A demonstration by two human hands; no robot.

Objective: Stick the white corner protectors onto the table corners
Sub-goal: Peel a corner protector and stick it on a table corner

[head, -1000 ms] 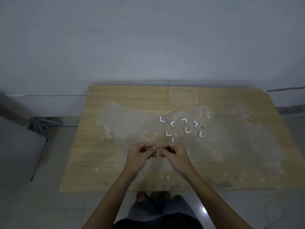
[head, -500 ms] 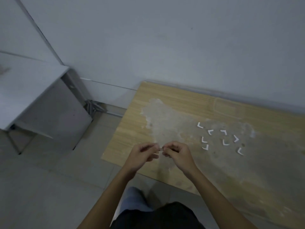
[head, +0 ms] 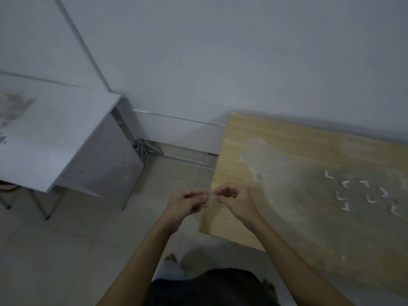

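Note:
A wooden table (head: pixel 276 140) with a worn grey patch fills the right side. Several white L-shaped corner protectors (head: pixel 364 193) lie loose on the patch. My left hand (head: pixel 185 206) and my right hand (head: pixel 236 199) meet fingertip to fingertip at the table's left edge, above its near left corner (head: pixel 202 230). Together they pinch one small pale corner protector (head: pixel 210 193), mostly hidden by the fingers.
A white desk (head: pixel 55 133) on metal legs stands to the left, with tiled floor (head: pixel 172 177) between it and the wooden table. A grey wall runs behind both. My legs and a foot show at the bottom.
The view has swung left, so the table and loose protectors now sit further right. Both hands, still pinching the small piece, have shifted from over the tabletop to its left edge.

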